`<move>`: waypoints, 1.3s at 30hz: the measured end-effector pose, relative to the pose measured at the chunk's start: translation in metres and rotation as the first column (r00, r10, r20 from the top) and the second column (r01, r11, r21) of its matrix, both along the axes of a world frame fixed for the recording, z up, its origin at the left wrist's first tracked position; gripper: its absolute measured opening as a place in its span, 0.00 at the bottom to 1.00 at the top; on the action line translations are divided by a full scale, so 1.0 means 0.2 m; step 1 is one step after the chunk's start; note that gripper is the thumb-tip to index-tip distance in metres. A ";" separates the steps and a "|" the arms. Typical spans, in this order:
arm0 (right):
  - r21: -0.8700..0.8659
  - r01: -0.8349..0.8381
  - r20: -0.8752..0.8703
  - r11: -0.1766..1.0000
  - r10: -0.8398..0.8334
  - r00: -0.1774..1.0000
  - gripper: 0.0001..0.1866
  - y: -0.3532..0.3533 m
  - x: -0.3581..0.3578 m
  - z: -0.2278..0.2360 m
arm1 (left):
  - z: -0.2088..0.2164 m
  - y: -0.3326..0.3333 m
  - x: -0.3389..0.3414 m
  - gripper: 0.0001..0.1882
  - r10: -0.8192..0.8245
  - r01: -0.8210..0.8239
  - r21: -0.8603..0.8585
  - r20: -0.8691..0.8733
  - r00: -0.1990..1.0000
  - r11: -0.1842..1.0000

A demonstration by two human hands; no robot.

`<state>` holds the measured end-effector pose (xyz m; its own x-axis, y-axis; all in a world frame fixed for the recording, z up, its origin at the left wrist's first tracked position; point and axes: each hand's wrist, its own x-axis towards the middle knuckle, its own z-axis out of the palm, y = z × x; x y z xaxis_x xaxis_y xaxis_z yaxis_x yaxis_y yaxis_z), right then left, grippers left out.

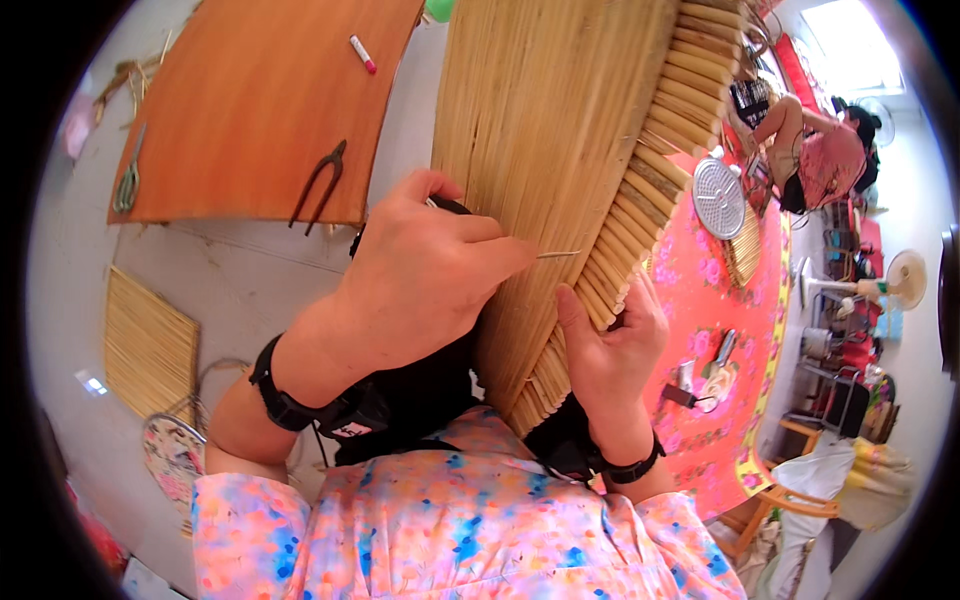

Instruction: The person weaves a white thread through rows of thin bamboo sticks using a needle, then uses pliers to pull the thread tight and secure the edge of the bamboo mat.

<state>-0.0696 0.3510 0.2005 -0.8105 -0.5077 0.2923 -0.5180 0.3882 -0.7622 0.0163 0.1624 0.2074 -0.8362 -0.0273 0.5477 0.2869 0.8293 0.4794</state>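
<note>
A large panel of bound bamboo or reed sticks [545, 130] leans from the top of the view down to my lap. My left hand [420, 280] is closed on a black-handled tool with a thin metal point [556, 255], pressed against the panel's face. My right hand [610, 345] grips the panel's edge, where several round stick ends [640, 215] line up, thumb on the front.
An orange wooden board [250, 100] lies on the floor at left with dark pliers [320, 180], scissors [128, 180] and a pink-capped marker [362, 54]. A small reed mat [150, 345] lies lower left. At right are a pink flowered cloth [715, 350], a round metal grille [718, 196] and another person [820, 150].
</note>
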 end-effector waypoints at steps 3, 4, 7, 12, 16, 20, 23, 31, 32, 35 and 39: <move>-0.029 -0.066 0.018 0.997 0.067 0.998 0.16 -0.02 0.02 0.02 | 0.02 -0.04 0.03 0.07 -0.023 0.020 0.046 0.059 0.998 0.999; -0.037 -0.114 0.023 0.993 0.115 0.993 0.18 -0.04 0.03 0.02 | 0.04 -0.06 0.05 0.08 -0.015 0.010 0.058 0.093 0.996 0.998; -0.100 -0.246 0.114 0.964 0.256 0.960 0.26 -0.09 0.07 0.08 | 0.08 -0.13 0.13 0.09 0.005 -0.019 0.067 0.199 0.980 0.998; -0.279 -0.251 0.185 0.927 0.308 0.933 0.29 -0.14 0.10 0.00 | 0.10 -0.17 0.19 0.11 0.035 -0.068 0.102 0.289 0.957 0.992; -0.324 -0.273 0.256 0.906 0.362 0.896 0.32 -0.14 0.12 -0.02 | 0.07 -0.16 0.24 0.11 0.061 -0.121 0.182 0.304 0.951 0.976; -0.387 -0.297 0.293 0.873 0.421 0.858 0.37 -0.14 0.11 -0.04 | 0.14 -0.14 0.26 0.11 0.047 -0.173 0.248 0.447 0.893 0.953; -0.421 -0.333 0.299 0.844 0.475 0.827 0.40 -0.13 0.09 -0.05 | 0.19 -0.13 0.25 0.08 0.067 -0.258 0.280 0.548 0.834 0.925; -0.500 -0.393 0.187 0.772 0.539 0.821 0.40 -0.12 0.05 -0.10 | 0.14 -0.14 0.24 0.06 0.138 -0.165 0.055 0.331 0.933 0.985; -0.512 -0.392 0.184 0.764 0.543 0.819 0.40 -0.13 0.05 -0.10 | 0.13 -0.14 0.23 0.06 0.139 -0.163 0.055 0.309 0.941 0.985; -0.534 -0.387 0.178 0.752 0.548 0.817 0.40 -0.12 0.05 -0.10 | 0.12 -0.13 0.23 0.06 0.132 -0.154 0.058 0.279 0.951 0.986; -0.557 -0.371 0.194 0.743 0.552 0.811 0.39 -0.12 0.05 -0.11 | 0.08 -0.11 0.24 0.05 0.138 -0.168 0.086 0.278 0.951 0.982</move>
<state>-0.0603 0.3270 0.1783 -0.6009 -0.7129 0.3615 -0.2202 -0.2871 -0.9322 0.0644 0.1411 0.2239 -0.9332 -0.2129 0.2895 0.0085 0.7924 0.6100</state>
